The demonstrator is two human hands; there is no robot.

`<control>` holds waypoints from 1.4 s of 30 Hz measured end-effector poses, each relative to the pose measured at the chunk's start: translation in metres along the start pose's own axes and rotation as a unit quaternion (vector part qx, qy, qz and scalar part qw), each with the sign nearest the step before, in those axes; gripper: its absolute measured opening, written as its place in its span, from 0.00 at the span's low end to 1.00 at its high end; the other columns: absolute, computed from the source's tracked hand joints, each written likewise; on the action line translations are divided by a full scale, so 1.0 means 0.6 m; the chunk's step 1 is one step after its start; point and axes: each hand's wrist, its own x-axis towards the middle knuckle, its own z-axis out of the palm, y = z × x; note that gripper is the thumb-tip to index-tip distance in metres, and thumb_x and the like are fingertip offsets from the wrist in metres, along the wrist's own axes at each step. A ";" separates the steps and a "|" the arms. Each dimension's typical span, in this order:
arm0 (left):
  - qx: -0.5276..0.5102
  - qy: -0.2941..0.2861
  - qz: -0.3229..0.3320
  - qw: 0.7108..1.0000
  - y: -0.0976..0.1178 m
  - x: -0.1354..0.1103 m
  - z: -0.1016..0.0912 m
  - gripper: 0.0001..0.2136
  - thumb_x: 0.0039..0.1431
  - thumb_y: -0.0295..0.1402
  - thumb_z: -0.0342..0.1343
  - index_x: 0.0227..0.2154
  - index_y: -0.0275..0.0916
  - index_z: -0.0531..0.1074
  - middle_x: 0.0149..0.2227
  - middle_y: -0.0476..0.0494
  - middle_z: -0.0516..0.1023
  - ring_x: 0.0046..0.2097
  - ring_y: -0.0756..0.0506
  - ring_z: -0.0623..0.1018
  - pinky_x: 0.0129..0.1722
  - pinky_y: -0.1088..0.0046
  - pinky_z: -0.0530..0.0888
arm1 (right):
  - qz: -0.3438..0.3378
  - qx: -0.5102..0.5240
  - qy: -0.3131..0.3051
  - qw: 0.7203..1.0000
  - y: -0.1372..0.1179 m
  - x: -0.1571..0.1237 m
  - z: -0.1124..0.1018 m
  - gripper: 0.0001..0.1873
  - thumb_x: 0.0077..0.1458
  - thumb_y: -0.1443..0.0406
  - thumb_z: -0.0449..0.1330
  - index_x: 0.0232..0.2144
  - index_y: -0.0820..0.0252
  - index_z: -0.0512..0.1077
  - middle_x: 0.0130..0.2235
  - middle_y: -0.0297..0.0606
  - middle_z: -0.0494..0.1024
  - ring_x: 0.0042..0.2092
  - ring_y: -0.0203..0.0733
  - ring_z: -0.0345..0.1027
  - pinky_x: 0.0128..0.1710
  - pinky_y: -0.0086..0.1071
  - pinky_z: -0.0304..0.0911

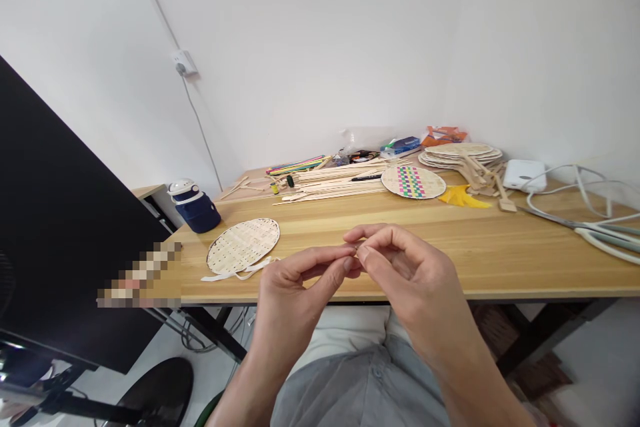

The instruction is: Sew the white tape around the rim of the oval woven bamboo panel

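My left hand (310,280) and my right hand (407,267) meet in front of me, over the front edge of the wooden table (510,247). Both are closed in a pinch, thumbs against forefingers, with the fingertips almost touching. Something tiny shows between the tips, too small to name. Left of my hands lies a round woven bamboo fan panel (243,245) with a pale edge. A white ribbon (235,274) trails along its near side, partly behind my left hand.
At the back lie bamboo strips (335,187), a panel with coloured weave (413,182), stacked panels (460,155) and wooden handles (483,177). A blue jug (195,207) stands left. White cables (595,213) coil at right, beside a white box (525,175).
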 end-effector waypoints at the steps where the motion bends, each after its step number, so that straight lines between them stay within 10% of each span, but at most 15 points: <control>1: -0.004 0.001 0.001 1.000 0.000 0.000 0.000 0.05 0.52 0.26 0.64 0.30 0.41 0.83 0.31 0.49 0.85 0.33 0.46 0.84 0.36 0.76 0.81 | -0.001 -0.001 0.001 1.000 0.000 0.000 0.000 0.08 0.55 0.66 0.61 0.24 0.60 0.71 0.38 0.37 0.76 0.37 0.35 0.73 0.36 0.26 0.72; 42: 0.004 -0.010 0.025 1.000 -0.009 -0.001 -0.006 0.07 0.52 0.23 0.64 0.31 0.41 0.83 0.32 0.50 0.85 0.33 0.48 0.83 0.36 0.80 0.80 | -0.008 -0.051 -0.012 0.999 0.004 0.000 -0.004 0.08 0.55 0.68 0.59 0.24 0.60 0.69 0.39 0.38 0.76 0.44 0.39 0.72 0.38 0.27 0.72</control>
